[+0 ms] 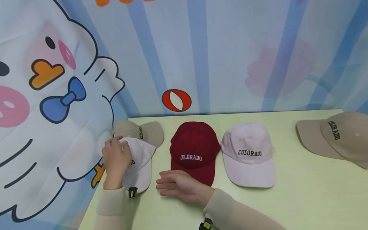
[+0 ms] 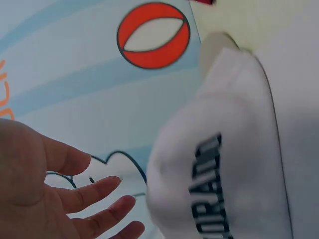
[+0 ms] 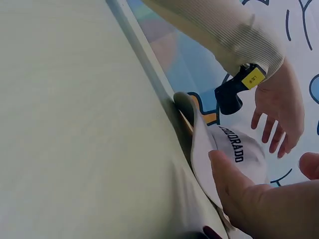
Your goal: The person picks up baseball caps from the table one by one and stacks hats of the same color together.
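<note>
At the left end of the worktop [image 1: 302,201], the left white cap [image 1: 141,171] sits with its brim toward you, partly hiding a beige cap [image 1: 155,132] behind it. Your left hand [image 1: 116,161] hovers about the crown on its outer side; the left wrist view shows the fingers spread, slightly bent and grasping nothing, with a gap between them and the cloth. Your right hand [image 1: 182,187] is in front of the red cap [image 1: 194,143], its fingers extended, likewise free of any hold, and pointing toward the left white cap with a little bare worktop between.

Expect this cap to be light, so you should need hardly any squeeze. Its crown looks like thin, soft fabric, and one side juts out in a corner beside the beige cap; pressing from above would probably dent or fold it. You can likely treat the brim as the stiffer part, since it holds a smooth curve, and its edge is the surest place to take hold: thumb on top, fingers underneath. For a two-handed hold, cup the crown low on both sides, near where it meets the brim. Matte cloth should not slip easily, and nothing looks breakable, though pale fabric could mark.
</note>
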The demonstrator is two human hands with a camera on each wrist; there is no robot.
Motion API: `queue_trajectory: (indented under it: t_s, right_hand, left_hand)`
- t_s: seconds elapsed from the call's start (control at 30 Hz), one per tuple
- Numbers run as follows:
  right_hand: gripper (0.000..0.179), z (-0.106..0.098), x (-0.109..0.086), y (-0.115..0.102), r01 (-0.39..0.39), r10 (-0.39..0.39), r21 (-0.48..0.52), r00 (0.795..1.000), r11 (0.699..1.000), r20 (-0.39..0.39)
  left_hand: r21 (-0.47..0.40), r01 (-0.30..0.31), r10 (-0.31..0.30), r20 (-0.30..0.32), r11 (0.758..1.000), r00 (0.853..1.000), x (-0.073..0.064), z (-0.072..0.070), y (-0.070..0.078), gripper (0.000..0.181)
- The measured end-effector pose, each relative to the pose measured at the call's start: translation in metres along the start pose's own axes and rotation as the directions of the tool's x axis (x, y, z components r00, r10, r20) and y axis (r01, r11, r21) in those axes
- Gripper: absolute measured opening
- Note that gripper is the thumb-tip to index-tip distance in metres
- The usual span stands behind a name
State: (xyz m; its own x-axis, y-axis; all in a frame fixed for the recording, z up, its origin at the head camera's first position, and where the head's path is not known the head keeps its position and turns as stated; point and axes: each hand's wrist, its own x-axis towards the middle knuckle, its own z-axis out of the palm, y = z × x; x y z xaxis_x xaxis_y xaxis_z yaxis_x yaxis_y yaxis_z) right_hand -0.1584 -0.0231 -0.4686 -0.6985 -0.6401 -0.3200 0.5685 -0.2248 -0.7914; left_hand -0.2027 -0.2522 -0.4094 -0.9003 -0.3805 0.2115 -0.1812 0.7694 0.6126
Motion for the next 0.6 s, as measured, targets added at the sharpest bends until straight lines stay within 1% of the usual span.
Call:
queue_trajectory:
  t_s: [0.1,0.23,0.33,0.43,0.53,0.6]
  right_hand:
    - [0.053,0.003,0.006,0.006,-0.018,0.018,0.028,1.000,0.999,-0.005]
    - [0.054,0.007,0.013,0.013,-0.037,0.038,0.053,0.999,0.998,-0.009]
    - [0.055,0.011,0.018,0.017,-0.047,0.047,0.062,0.999,0.997,-0.008]
    - [0.055,0.014,0.021,0.020,-0.046,0.046,0.068,0.999,0.997,-0.001]
    - [0.056,0.016,0.023,0.021,-0.042,0.042,0.077,0.999,0.996,0.010]
    - [0.057,0.016,0.024,0.022,-0.040,0.039,0.084,0.999,0.996,0.018]
  left_hand:
    - [0.032,0.040,-0.040,-0.008,0.999,0.999,0.006,-0.004,-0.011,0.048]
    - [0.082,0.078,-0.080,0.013,0.994,0.997,0.012,-0.007,-0.024,0.051]
    - [0.101,0.089,-0.094,0.037,0.991,0.995,0.016,-0.007,-0.032,0.052]
    - [0.101,0.108,-0.114,0.058,0.989,0.992,0.018,-0.006,-0.039,0.055]
    - [0.100,0.122,-0.130,0.076,0.987,0.989,0.019,-0.004,-0.043,0.057]
    - [0.106,0.117,-0.125,0.080,0.988,0.989,0.020,-0.004,-0.045,0.057]
